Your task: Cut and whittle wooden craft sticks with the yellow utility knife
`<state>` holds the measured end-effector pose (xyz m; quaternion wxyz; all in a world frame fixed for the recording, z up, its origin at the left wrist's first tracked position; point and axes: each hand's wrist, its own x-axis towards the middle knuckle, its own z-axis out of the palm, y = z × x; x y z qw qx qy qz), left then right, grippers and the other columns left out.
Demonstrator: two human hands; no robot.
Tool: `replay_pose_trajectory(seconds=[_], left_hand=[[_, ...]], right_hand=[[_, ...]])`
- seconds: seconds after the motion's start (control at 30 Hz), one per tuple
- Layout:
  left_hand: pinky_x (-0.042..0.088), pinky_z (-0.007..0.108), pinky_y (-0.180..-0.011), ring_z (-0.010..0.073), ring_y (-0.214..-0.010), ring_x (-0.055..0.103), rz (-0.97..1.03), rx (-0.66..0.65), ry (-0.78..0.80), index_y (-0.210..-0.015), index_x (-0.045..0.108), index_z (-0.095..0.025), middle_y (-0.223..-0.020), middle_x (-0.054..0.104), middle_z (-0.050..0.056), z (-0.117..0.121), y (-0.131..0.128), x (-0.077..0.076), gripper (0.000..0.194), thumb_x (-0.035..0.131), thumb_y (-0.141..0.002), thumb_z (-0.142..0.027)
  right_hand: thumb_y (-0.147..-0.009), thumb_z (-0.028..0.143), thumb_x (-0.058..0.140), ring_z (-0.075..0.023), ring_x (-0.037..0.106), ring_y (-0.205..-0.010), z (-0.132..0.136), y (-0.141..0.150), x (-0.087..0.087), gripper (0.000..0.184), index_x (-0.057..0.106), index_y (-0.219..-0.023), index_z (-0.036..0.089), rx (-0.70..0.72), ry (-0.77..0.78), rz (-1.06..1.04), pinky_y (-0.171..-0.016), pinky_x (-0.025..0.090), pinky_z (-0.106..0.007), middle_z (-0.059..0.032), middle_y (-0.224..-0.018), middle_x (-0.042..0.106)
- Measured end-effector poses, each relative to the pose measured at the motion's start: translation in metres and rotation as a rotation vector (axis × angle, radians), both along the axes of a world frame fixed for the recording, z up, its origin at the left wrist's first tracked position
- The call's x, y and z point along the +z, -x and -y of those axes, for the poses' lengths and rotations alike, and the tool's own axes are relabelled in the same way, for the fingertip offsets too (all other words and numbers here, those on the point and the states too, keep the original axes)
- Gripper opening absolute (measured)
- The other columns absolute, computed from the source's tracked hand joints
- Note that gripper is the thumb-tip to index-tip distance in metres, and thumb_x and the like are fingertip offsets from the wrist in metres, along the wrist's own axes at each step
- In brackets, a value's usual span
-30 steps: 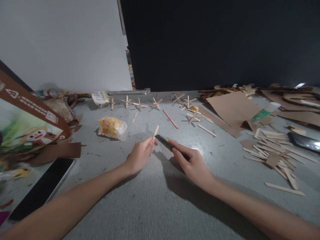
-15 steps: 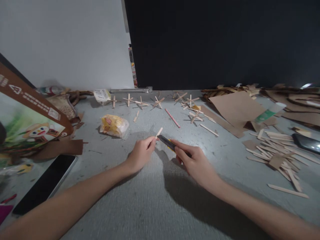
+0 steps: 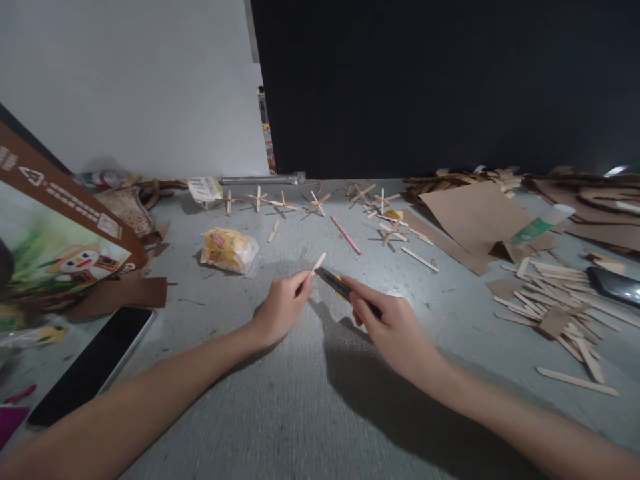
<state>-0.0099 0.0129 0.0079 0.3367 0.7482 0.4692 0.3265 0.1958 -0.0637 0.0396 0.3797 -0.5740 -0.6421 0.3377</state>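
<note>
My left hand pinches a short wooden stick that points up and to the right. My right hand is closed round a dark utility knife with a yellow stripe. The knife's tip meets the stick near my left fingertips. Both hands hover over the middle of a grey tabletop.
Small stick crosses and a pink pencil lie farther back. A yellow snack bag sits to the left, a dark phone at the near left, a printed box beside it. Loose sticks, brown cardboard and another phone fill the right.
Both hands have stayed together on the stick and the knife, with only a slight shift. The view has drifted a little.
</note>
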Motion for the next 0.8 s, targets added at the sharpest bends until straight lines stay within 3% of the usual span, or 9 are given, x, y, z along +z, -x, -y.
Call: replay_pose_trajectory(seconds=[0.3, 0.57, 0.8], left_hand=[[0.026, 0.028, -0.059, 0.0127, -0.061, 0.034, -0.007, -0.014, -0.004, -0.077, 0.046, -0.022, -0.063, 0.038, -0.006, 0.0, 0.001, 0.0, 0.038, 0.042, -0.104, -0.047], [0.026, 0.028, -0.057, 0.0127, -0.058, 0.035, 0.031, -0.002, 0.034, -0.076, 0.047, -0.023, -0.061, 0.037, -0.006, -0.002, 0.0, -0.002, 0.038, 0.043, -0.104, -0.049], [0.026, 0.027, -0.056, 0.0126, -0.058, 0.035, 0.037, -0.007, 0.015, -0.077, 0.05, -0.022, -0.061, 0.039, -0.006, -0.002, 0.0, -0.002, 0.04, 0.044, -0.104, -0.051]], right_hand=[[-0.103, 0.042, 0.045, -0.0132, 0.05, -0.05, 0.003, 0.002, 0.0, 0.057, 0.077, -0.139, 0.012, -0.02, -0.034, 0.021, -0.052, 0.039, -0.026, -0.0022, -0.067, 0.066], [-0.1, 0.048, 0.049, -0.0107, 0.04, -0.047, -0.005, -0.003, 0.003, 0.061, 0.076, -0.141, 0.011, -0.034, 0.146, -0.161, -0.047, 0.032, -0.026, 0.0015, -0.067, 0.057], [-0.098, 0.05, 0.05, -0.0108, 0.039, -0.049, -0.006, -0.003, 0.002, 0.064, 0.075, -0.141, 0.01, -0.038, 0.151, -0.183, -0.048, 0.031, -0.026, 0.0011, -0.068, 0.056]])
